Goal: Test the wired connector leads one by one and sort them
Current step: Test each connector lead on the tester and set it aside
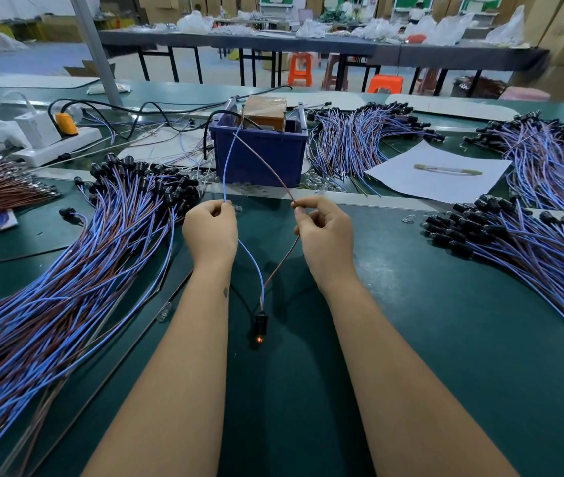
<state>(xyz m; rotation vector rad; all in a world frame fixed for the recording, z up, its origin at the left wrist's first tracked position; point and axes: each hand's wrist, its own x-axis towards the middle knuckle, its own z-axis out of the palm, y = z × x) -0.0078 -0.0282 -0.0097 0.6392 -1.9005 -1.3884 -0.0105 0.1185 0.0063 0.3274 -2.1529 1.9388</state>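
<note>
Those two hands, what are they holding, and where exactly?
One lead: the left hand pinches its blue wire, the right hand its brown wire, near the free ends; the black socket hangs below.

On the tabletop [445, 339], a bin [256, 156] sits at upper centre of the frame with a box [266, 111] in it. A large lead pile [67, 270] spreads over the left half, another pile [531, 249] lies at right, and two more piles [359, 136] [542, 149] lie behind, to the right of the bin. A paper sheet [445, 180] lies among the right piles with a strip [447, 170] on it. A power strip [56, 146] lies at upper left. Both hands [210, 232] [325, 235] are at centre, before the bin; a socket [260, 321] hangs below and between them.
</note>
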